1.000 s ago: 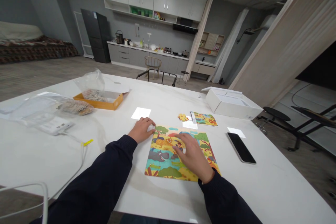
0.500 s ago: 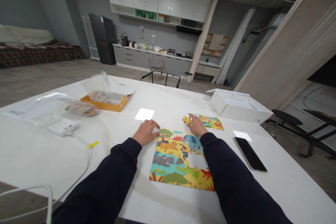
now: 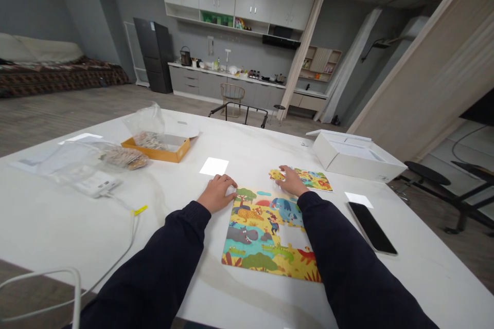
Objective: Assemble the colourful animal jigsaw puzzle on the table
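Note:
An animal jigsaw puzzle (image 3: 250, 236) lies on the white table, with a white gap right of its middle, partly beside my right sleeve. My left hand (image 3: 216, 194) rests at the puzzle's top left corner, fingers spread and holding nothing. Beyond the top edge, my right hand (image 3: 291, 181) has its thumb and fingers on a yellow puzzle piece (image 3: 275, 175). Behind that hand lies a small printed picture card (image 3: 318, 180), partly covered by the hand.
A black phone (image 3: 372, 227) lies right of my right arm. An open white box (image 3: 357, 157) stands at the back right. On the left are an orange box (image 3: 165, 153), plastic bags of pieces (image 3: 125, 157), a white device (image 3: 94, 183) and its cable (image 3: 133, 231).
The whole view has shifted slightly. Both hands keep nearly the same places, and the yellow piece is still at my right fingers, turned a little.

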{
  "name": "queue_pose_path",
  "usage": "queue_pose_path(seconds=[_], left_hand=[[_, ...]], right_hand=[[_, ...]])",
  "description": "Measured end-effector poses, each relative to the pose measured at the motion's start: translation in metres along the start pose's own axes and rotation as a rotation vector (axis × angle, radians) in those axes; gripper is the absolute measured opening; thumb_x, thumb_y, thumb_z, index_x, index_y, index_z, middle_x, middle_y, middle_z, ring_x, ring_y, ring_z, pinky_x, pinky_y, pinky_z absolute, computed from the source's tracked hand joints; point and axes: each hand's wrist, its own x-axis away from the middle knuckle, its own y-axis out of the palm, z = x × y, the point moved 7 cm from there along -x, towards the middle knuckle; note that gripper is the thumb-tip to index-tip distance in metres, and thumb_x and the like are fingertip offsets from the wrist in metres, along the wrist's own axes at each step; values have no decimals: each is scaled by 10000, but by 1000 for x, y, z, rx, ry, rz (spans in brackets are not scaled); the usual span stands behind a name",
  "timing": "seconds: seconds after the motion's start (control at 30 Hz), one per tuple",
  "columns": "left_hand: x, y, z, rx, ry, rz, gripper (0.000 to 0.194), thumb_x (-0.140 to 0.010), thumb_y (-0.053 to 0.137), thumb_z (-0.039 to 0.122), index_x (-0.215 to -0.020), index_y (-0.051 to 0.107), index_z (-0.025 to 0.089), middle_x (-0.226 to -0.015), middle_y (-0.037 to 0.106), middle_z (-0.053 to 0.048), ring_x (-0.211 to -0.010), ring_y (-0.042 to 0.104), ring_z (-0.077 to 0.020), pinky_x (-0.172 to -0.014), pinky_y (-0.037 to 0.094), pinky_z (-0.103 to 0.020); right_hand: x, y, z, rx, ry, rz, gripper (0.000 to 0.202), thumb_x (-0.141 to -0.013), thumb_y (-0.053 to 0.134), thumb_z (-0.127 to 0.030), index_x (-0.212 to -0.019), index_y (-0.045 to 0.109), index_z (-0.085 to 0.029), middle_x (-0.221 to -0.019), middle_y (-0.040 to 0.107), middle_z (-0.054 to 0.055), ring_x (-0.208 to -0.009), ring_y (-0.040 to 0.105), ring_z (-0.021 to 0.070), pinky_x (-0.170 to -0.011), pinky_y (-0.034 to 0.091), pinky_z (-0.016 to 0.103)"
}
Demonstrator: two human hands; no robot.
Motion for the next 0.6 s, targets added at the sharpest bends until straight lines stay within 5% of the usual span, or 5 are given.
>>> queue_pose_path(seconds=[0.23, 0.6], left_hand=[[0, 1, -1, 4, 13, 14, 190, -912, 668, 331, -1086, 703, 264, -1189, 655, -69, -1165, 545, -306, -994, 464, -455], [0, 1, -1, -9, 12, 1, 205, -918, 663, 334, -1106, 698, 261, -1212, 654, -71, -1169, 546, -307, -1017, 457, -461]], right_hand=[[-4, 2, -3, -50, -77, -70, 712, -784, 680, -124, -1467, 493, -204, -1429, 612, 134, -1340, 536, 301, -1122, 421, 458], [-11, 2, -3, -101, -136, -114, 685, -769, 698, -111, -1431, 558, -213, -1461, 602, 117, -1385, 515, 274, -1175, 376, 428]])
